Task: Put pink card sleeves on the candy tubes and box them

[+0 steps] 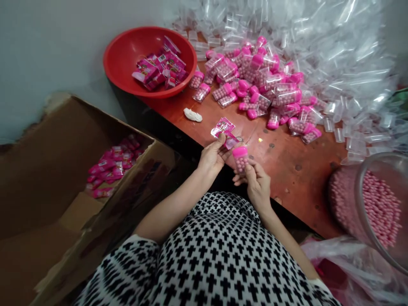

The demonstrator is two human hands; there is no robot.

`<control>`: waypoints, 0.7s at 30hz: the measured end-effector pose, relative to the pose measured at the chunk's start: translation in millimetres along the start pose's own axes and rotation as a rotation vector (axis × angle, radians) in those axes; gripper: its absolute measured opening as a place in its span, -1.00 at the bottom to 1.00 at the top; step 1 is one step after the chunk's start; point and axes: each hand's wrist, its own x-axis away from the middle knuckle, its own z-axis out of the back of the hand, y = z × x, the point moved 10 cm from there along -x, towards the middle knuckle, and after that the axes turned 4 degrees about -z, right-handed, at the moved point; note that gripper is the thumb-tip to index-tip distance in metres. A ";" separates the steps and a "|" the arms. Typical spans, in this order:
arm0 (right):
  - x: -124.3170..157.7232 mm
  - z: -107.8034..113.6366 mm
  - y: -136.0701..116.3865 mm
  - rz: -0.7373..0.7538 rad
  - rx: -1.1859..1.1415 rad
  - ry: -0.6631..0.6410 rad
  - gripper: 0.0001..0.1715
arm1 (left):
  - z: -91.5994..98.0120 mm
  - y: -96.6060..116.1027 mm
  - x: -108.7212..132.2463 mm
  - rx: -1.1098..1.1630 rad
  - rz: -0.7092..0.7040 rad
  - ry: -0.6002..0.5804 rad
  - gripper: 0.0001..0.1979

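My right hand (256,183) is closed around a small clear tube (241,158) with a pink cap, full of pink candy balls, held upright at the table's near edge. My left hand (213,155) pinches a pink printed sticker label (230,140) right beside the tube's cap. A second pink label (223,125) lies on the brown table (287,161) just beyond my fingers.
A red bowl (126,55) with pink labels sits at the far left. Several filled pink-capped tubes (255,80) lie mid-table, in front of a heap of empty clear tubes (334,46). A clear jar (379,204) of pink candy lies at right. A cardboard box (63,178) with finished tubes stands at left.
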 end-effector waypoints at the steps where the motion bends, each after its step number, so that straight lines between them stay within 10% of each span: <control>1: 0.2 -0.9 1.2 0.012 -0.002 0.025 -0.59 | -3.1 -1.2 2.1 0.007 0.003 -0.012 -0.79; 21: -16.0 0.4 12.2 0.085 -0.167 0.014 -0.62 | -36.3 -7.6 20.7 -0.367 -0.034 -0.282 -0.57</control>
